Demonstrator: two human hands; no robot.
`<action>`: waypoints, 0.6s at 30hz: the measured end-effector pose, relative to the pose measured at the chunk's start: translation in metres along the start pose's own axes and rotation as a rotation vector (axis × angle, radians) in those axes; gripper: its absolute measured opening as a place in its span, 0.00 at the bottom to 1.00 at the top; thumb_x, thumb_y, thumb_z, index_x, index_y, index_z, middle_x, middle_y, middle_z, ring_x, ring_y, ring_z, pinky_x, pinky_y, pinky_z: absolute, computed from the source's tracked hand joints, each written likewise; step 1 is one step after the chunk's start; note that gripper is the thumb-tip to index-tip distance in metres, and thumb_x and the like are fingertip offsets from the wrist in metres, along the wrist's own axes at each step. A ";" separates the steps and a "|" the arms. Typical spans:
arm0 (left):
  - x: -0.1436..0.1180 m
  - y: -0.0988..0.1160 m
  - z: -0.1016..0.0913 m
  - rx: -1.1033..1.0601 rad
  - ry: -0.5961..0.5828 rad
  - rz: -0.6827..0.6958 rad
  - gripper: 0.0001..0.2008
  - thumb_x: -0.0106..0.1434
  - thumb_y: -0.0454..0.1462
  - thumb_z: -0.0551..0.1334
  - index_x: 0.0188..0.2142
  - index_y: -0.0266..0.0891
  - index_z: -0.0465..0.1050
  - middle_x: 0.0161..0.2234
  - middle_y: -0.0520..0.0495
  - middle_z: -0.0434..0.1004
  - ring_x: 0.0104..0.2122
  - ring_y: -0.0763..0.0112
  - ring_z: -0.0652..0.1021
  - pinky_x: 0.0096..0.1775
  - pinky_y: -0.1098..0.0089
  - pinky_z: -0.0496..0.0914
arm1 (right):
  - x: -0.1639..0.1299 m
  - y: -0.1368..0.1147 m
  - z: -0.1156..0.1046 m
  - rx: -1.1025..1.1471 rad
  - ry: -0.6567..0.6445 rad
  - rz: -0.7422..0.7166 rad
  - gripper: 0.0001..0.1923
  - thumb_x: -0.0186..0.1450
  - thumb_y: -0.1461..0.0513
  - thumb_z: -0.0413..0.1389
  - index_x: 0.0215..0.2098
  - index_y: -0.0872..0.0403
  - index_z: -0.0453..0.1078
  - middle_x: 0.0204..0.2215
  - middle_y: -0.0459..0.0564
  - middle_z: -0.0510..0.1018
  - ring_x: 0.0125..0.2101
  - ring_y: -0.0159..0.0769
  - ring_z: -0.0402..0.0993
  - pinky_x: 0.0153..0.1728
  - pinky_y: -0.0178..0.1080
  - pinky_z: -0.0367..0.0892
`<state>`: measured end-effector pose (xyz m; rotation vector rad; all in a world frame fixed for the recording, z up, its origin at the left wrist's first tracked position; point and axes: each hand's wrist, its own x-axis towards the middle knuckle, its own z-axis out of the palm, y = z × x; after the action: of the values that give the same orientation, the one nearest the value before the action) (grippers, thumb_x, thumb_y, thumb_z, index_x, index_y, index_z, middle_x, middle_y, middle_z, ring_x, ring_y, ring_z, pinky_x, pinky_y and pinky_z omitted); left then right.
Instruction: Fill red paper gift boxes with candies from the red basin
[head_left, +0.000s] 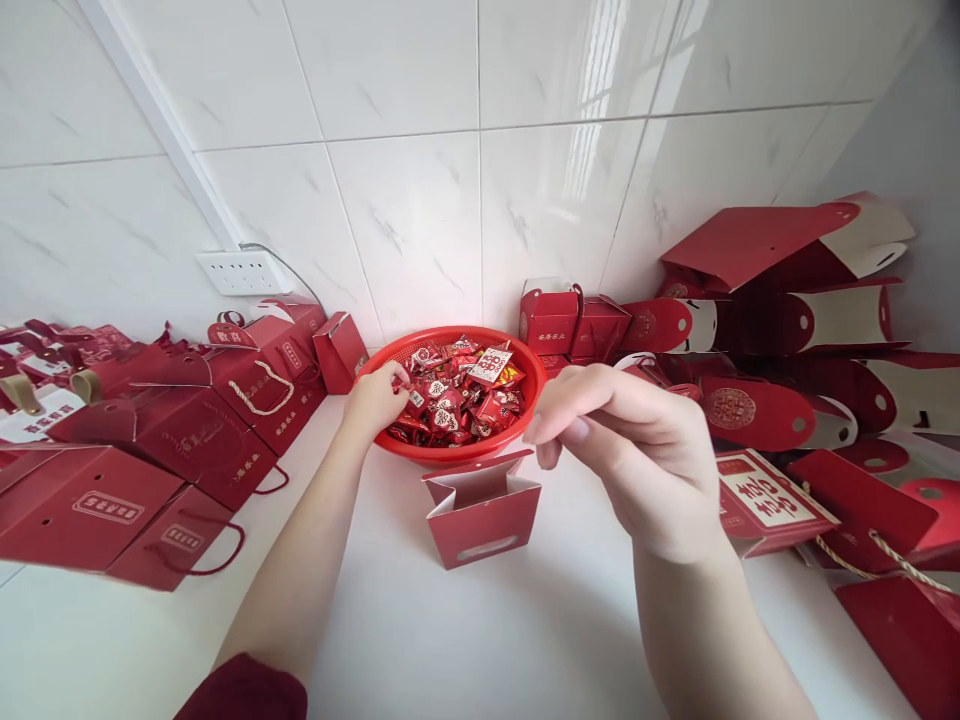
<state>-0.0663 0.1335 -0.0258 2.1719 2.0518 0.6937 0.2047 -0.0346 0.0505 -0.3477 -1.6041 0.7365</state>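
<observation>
The left hand (377, 398) reaches into the round red plastic basket (525, 400), at its left rim. Its fingers are curled down onto the red-wrapped candies (457, 395) that fill the basket; they pinch at one wrapper, but it is not possible to tell if a candy is really gripped.

The right hand (630, 450) hangs in the air just in front of the basket and to its right side. Its fingers are loosely bent, the thumb and the first fingers close together, and it holds nothing that can be seen.

Between the two hands, just in front of the basket, a small red paper gift box (480, 515) stands upright on the white tabletop (465, 640) with its top flaps open.

On the left side many closed red gift boxes with cord handles (187, 440) lie in a heap. On the right side lie flat, unfolded red and white box blanks (787, 320), some leaning on the white tiled wall (420, 170). A white power strip (244, 272) is fixed on this wall at the left.
</observation>
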 end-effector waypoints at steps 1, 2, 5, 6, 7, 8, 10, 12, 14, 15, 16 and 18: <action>-0.005 0.003 -0.001 -0.061 0.020 0.021 0.12 0.60 0.41 0.59 0.43 0.43 0.70 0.40 0.46 0.80 0.41 0.62 0.79 0.45 0.64 0.72 | 0.001 0.002 -0.001 -0.015 -0.010 0.019 0.10 0.70 0.65 0.51 0.36 0.53 0.75 0.25 0.46 0.73 0.27 0.32 0.69 0.28 0.37 0.66; -0.010 0.006 0.000 -0.168 0.030 0.040 0.14 0.62 0.42 0.59 0.47 0.43 0.68 0.42 0.46 0.80 0.41 0.65 0.80 0.45 0.66 0.72 | 0.003 0.007 -0.002 -0.035 -0.023 0.044 0.10 0.70 0.64 0.51 0.37 0.53 0.74 0.26 0.46 0.73 0.27 0.32 0.70 0.29 0.36 0.66; -0.025 0.021 0.003 -0.684 -0.023 0.077 0.28 0.57 0.44 0.66 0.55 0.40 0.62 0.41 0.44 0.80 0.41 0.64 0.81 0.45 0.65 0.74 | 0.010 0.040 -0.010 -0.089 -0.071 0.170 0.08 0.70 0.62 0.51 0.41 0.53 0.72 0.31 0.46 0.74 0.31 0.32 0.71 0.32 0.35 0.67; -0.030 0.026 0.004 -0.852 -0.064 0.081 0.33 0.55 0.44 0.69 0.57 0.40 0.61 0.40 0.44 0.80 0.41 0.63 0.81 0.45 0.63 0.74 | 0.011 0.057 -0.012 -0.093 -0.077 0.233 0.07 0.69 0.62 0.52 0.42 0.53 0.71 0.33 0.47 0.74 0.33 0.32 0.71 0.34 0.35 0.67; -0.034 0.032 0.005 -0.977 -0.113 0.082 0.36 0.53 0.43 0.71 0.58 0.40 0.62 0.40 0.44 0.81 0.42 0.61 0.81 0.46 0.61 0.75 | 0.013 0.075 -0.015 -0.086 -0.068 0.287 0.08 0.69 0.61 0.53 0.44 0.52 0.70 0.36 0.48 0.74 0.36 0.32 0.71 0.35 0.35 0.68; -0.037 0.037 0.006 -1.044 -0.162 0.088 0.36 0.52 0.43 0.72 0.58 0.40 0.63 0.41 0.43 0.81 0.42 0.60 0.81 0.46 0.60 0.74 | 0.014 0.093 -0.017 -0.085 -0.037 0.319 0.09 0.67 0.60 0.54 0.45 0.52 0.70 0.40 0.49 0.73 0.38 0.32 0.71 0.36 0.35 0.68; -0.043 0.044 0.006 -1.104 -0.238 0.118 0.31 0.53 0.43 0.71 0.55 0.39 0.69 0.45 0.41 0.80 0.45 0.59 0.80 0.49 0.60 0.73 | 0.014 0.126 -0.020 -0.069 0.023 0.399 0.11 0.66 0.58 0.56 0.45 0.53 0.69 0.43 0.50 0.73 0.39 0.33 0.71 0.37 0.35 0.69; -0.046 0.048 0.005 -1.097 -0.306 0.165 0.25 0.54 0.43 0.71 0.50 0.38 0.73 0.49 0.40 0.79 0.48 0.57 0.79 0.51 0.60 0.72 | 0.012 0.147 -0.020 -0.009 -0.023 0.472 0.15 0.66 0.55 0.56 0.48 0.53 0.68 0.44 0.51 0.73 0.37 0.33 0.72 0.35 0.35 0.70; -0.047 0.049 0.006 -1.050 -0.377 0.208 0.23 0.55 0.43 0.70 0.49 0.38 0.75 0.50 0.40 0.78 0.48 0.56 0.78 0.51 0.60 0.72 | 0.008 0.158 -0.017 0.051 -0.118 0.525 0.18 0.65 0.53 0.57 0.51 0.52 0.68 0.42 0.50 0.75 0.32 0.31 0.72 0.31 0.35 0.70; -0.047 0.049 0.007 -1.029 -0.399 0.215 0.23 0.55 0.43 0.70 0.49 0.38 0.75 0.49 0.40 0.79 0.47 0.56 0.78 0.50 0.60 0.72 | 0.007 0.161 -0.015 0.075 -0.161 0.538 0.19 0.64 0.52 0.58 0.51 0.52 0.68 0.41 0.49 0.76 0.30 0.31 0.72 0.30 0.35 0.69; -0.046 0.048 0.008 -1.017 -0.400 0.209 0.24 0.54 0.43 0.71 0.49 0.38 0.75 0.48 0.41 0.79 0.46 0.57 0.79 0.49 0.60 0.73 | 0.005 0.162 -0.013 0.090 -0.189 0.545 0.19 0.63 0.52 0.60 0.49 0.52 0.69 0.38 0.48 0.77 0.29 0.30 0.72 0.30 0.35 0.70; -0.045 0.046 0.010 -1.020 -0.353 0.165 0.25 0.53 0.43 0.72 0.49 0.39 0.74 0.45 0.41 0.80 0.44 0.58 0.80 0.46 0.61 0.74 | 0.004 0.163 -0.013 0.109 -0.212 0.561 0.18 0.60 0.52 0.63 0.43 0.55 0.72 0.33 0.47 0.78 0.28 0.31 0.73 0.31 0.35 0.71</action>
<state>-0.0199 0.0883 -0.0307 1.6598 0.9808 0.9845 0.1859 0.0926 -0.0500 -0.6714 -1.6688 1.3183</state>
